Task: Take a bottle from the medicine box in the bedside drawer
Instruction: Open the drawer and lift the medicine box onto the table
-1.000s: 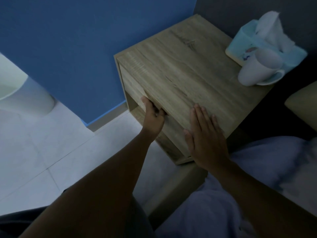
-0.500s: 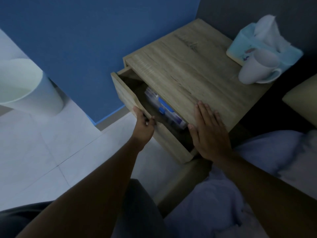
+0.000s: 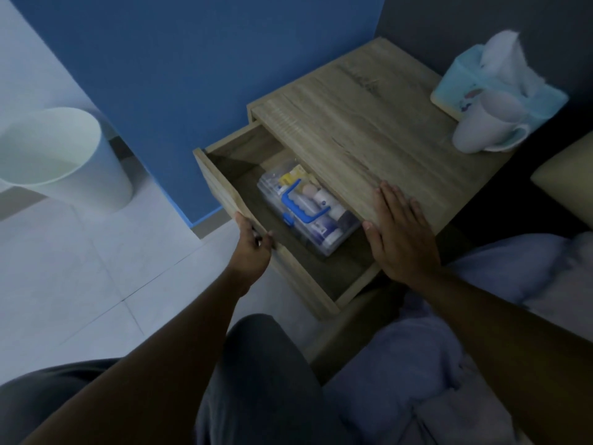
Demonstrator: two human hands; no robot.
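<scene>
A: What takes up most of the frame?

B: A blue wall [image 3: 179,69] fills the upper left, pale floor tiles [image 3: 80,268] lie below it, and a wooden bedside table sits right of centre with its tabletop [image 3: 369,123] bare across the middle. A bed with pale bedding [image 3: 417,364] runs along the lower right.

A: And the drawer?

B: The drawer [image 3: 224,191] stands pulled well out toward the lower left, below the tabletop's front edge. Its inside is dark.

A: Anything else large?

B: A white bin [image 3: 64,155] stands on the floor at the left edge. A light blue tissue box [image 3: 465,78] sits at the upper right corner of the tabletop, with a white mug [image 3: 481,126] lying on its side, touching the box.

A: Where is the medicine box?

B: The clear medicine box [image 3: 324,239] lies inside the drawer, partly under the tabletop's edge. It has a blue handle [image 3: 298,203] on its lid, which is closed. Through the plastic, small bottles [image 3: 321,197] and packets show, too blurred to tell apart.

A: The hands?

B: The left hand [image 3: 253,245] is curled over the drawer's front panel, fingers hooked over its top edge. The right hand [image 3: 398,236] lies flat, fingers spread, on the front edge of the tabletop, just right of the box, its thumb hanging over the open drawer.
</scene>
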